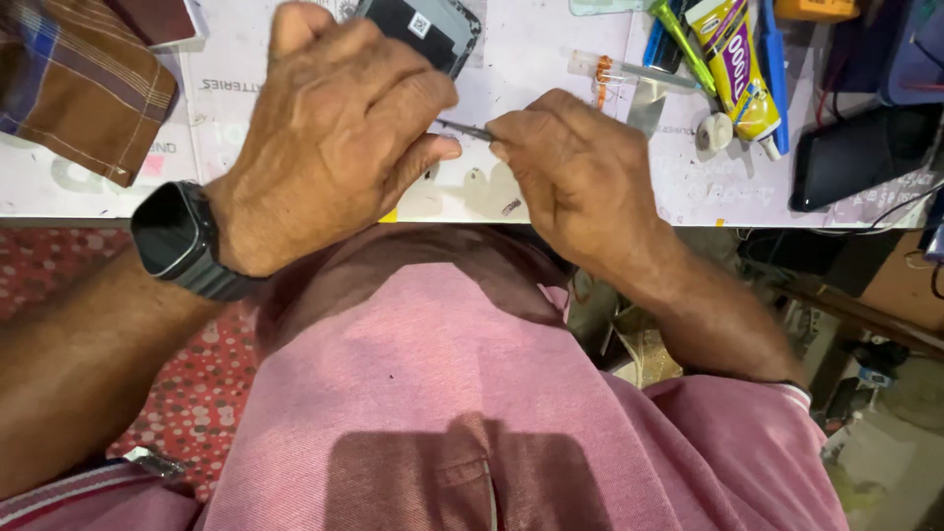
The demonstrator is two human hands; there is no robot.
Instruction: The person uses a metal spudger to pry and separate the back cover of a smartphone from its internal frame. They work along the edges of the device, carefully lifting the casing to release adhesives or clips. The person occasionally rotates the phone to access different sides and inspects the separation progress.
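Our left hand [339, 138] curls closed over the dark phone [425, 29] on the white table [551, 59], its thumb meeting the tweezers [465, 129]. They lie nearly level, running rightward into our right hand [575, 172], pinched shut on their far end.

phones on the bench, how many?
2. One opened phone at the top edge, partly behind the left hand. One dark phone at the far right. More may be hidden by the hands.
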